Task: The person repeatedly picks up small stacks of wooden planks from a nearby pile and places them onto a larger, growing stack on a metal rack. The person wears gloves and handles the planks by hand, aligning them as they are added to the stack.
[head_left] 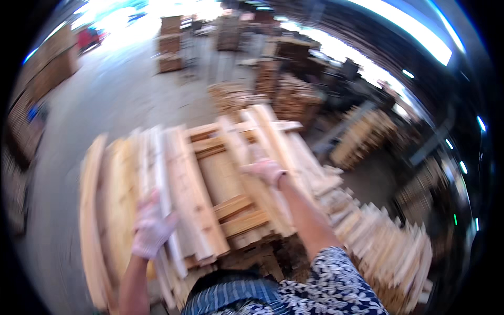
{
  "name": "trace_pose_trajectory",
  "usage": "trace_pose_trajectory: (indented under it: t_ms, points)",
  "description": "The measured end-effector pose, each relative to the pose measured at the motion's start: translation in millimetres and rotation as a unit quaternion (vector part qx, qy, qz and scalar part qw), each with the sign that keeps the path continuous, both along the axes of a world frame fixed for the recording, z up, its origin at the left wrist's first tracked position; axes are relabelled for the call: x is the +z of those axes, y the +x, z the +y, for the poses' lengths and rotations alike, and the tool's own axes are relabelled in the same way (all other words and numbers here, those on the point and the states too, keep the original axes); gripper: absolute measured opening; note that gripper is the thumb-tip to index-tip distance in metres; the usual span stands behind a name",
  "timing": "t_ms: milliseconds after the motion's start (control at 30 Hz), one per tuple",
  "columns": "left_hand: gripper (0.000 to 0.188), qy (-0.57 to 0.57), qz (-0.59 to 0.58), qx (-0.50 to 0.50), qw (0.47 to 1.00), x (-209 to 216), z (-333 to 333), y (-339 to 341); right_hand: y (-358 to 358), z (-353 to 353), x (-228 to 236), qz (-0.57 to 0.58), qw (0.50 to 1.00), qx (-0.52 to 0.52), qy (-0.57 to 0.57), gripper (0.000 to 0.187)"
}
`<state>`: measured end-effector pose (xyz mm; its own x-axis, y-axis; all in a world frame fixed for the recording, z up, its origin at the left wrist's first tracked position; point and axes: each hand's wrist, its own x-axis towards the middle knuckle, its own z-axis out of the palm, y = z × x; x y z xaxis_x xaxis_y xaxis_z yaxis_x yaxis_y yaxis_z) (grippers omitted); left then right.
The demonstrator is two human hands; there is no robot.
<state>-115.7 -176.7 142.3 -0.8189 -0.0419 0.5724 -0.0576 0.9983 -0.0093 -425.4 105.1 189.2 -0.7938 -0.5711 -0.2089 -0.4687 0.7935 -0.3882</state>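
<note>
Both my hands wear pale pinkish gloves and are over a stack of light wooden boards. My left hand [152, 228] is at the left part of the stack, blurred, its thumb apart from the fingers. Beside it runs a narrow pale board [164, 184]. My right hand [265, 170] is farther forward, closed on a wooden plank [234, 139] that slants across the stack; its fingertips are partly hidden. Between the hands, a gap shows lower boards and short crosspieces [244, 223]. A wider yellowish board [122, 184] lies left of my left hand.
A long row of thin wood pieces [383, 247] curves along my right side. Beyond the stack stand more wood piles [296, 97] and a tall brown stack [170, 44]. Brown stacked material [47, 68] lines the far left of the concrete floor [113, 89].
</note>
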Motion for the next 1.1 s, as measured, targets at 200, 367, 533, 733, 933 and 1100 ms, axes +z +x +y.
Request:
trace_pose_trajectory:
  t_ms: [200,367,533,733,933,1100]
  points:
    - [0.080,0.253,-0.176,0.166,0.937,43,17,-4,-13,-13,4,-0.129,0.982,-0.046,-0.132,0.100]
    - [0.084,0.327,-0.133,0.138,0.925,29,5,-6,26,-28,38,-0.154,0.962,-0.041,-0.224,0.089]
    - [0.087,0.268,-0.128,0.160,0.941,10,0,-8,40,-84,2,-0.201,0.951,-0.091,-0.218,0.093]
    - [0.091,0.332,-0.171,0.199,0.906,29,6,-11,95,-133,24,-0.180,0.963,-0.103,-0.174,0.097]
    - [0.090,0.325,-0.165,0.191,0.911,28,3,-16,107,-159,22,0.041,0.999,-0.009,-0.015,0.049]
    - [0.090,0.321,-0.192,0.209,0.904,40,5,-11,78,-122,49,-0.147,0.965,-0.120,-0.183,0.058]
